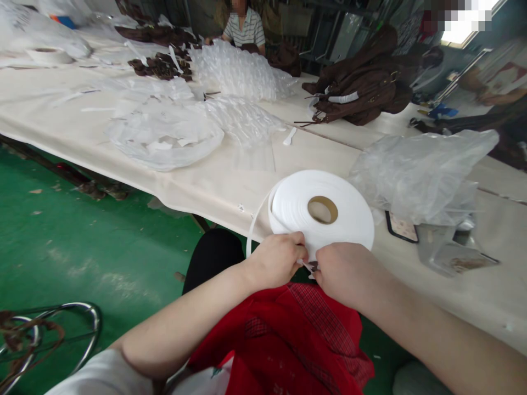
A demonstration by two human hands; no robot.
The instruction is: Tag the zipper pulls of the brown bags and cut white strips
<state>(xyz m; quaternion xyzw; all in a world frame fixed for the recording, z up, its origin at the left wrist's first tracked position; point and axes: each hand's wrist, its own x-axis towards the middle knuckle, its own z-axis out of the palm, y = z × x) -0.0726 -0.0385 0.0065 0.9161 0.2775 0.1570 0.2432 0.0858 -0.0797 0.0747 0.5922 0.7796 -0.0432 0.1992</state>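
A big flat roll of white tape (pixel 321 211) with a brown core lies at the near edge of the cream table (pixel 82 131). A loose strip of tape loops from its left side down to my hands. My left hand (pixel 275 259) is closed, pinching the strip just in front of the roll. My right hand (pixel 345 271) is closed too, its fingertips meeting the left hand's on the same strip end and a small dark piece I cannot make out. Both hands hover over a red cloth (pixel 296 334) in my lap.
Crumpled clear plastic bags (pixel 420 170) lie right of the roll, over a phone (pixel 401 226). More plastic sheets (pixel 164 131) and dark brown bags (pixel 362 88) sit farther back. A person in a striped shirt (pixel 246 27) sits at the far end. Green floor (pixel 82 236) and a metal stool frame (pixel 49 329) are at left.
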